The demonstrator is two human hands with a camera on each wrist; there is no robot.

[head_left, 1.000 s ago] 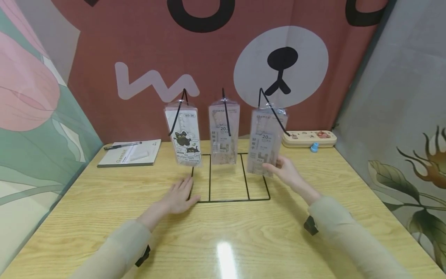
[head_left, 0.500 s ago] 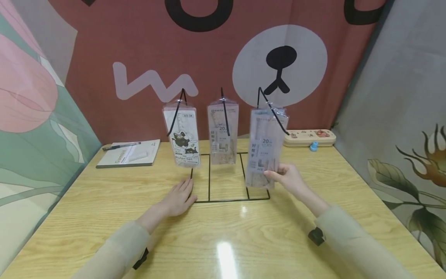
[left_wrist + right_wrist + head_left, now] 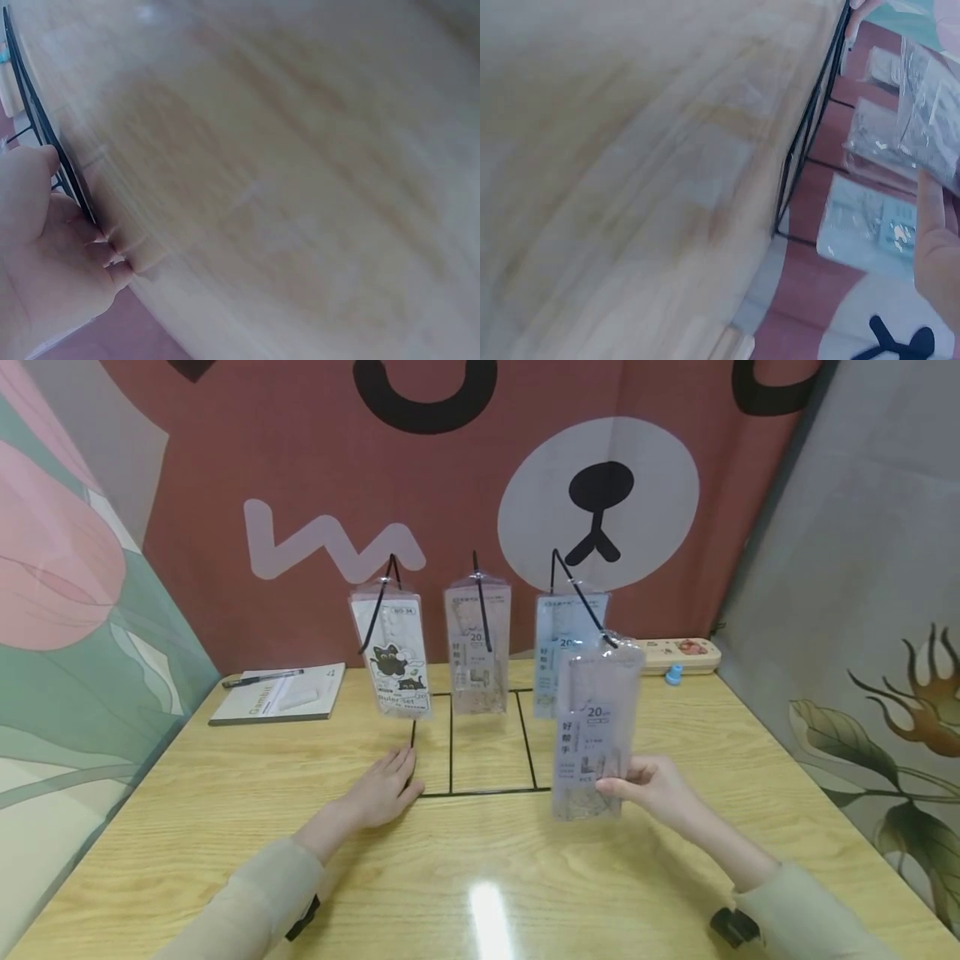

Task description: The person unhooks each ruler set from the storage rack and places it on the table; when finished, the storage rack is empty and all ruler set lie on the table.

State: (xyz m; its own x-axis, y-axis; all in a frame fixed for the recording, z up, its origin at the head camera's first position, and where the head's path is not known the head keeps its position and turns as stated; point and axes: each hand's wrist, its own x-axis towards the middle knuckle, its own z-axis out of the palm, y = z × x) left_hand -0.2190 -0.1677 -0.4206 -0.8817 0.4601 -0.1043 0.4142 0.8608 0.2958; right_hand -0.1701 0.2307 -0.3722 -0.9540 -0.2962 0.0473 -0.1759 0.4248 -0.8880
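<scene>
My right hand (image 3: 660, 789) pinches the lower right edge of a pinkish clear ruler set packet (image 3: 596, 727), in front of the black wire rack (image 3: 491, 792). Its top is close to the right hook's tip; whether it is still threaded is unclear. Behind it a bluish ruler set packet (image 3: 550, 635) hangs on that hook. The middle hook carries another pinkish packet (image 3: 465, 677), the left hook a white packet with black cats (image 3: 397, 652). My left hand (image 3: 382, 789) rests with extended fingers at the rack base's left side, as the left wrist view also shows (image 3: 52, 232).
At the back left lies a notebook (image 3: 322, 693) with a pen (image 3: 262, 678) and a white eraser (image 3: 298, 698) on it. A cream pencil case (image 3: 678, 656) and a small blue object (image 3: 673, 674) are at the back right. Printed curtains surround the wooden table (image 3: 405, 877).
My right hand has drawn the pinkish packet forward and down along the right hook, uncovering the bluish packet behind. The left hand has stayed at the rack.
</scene>
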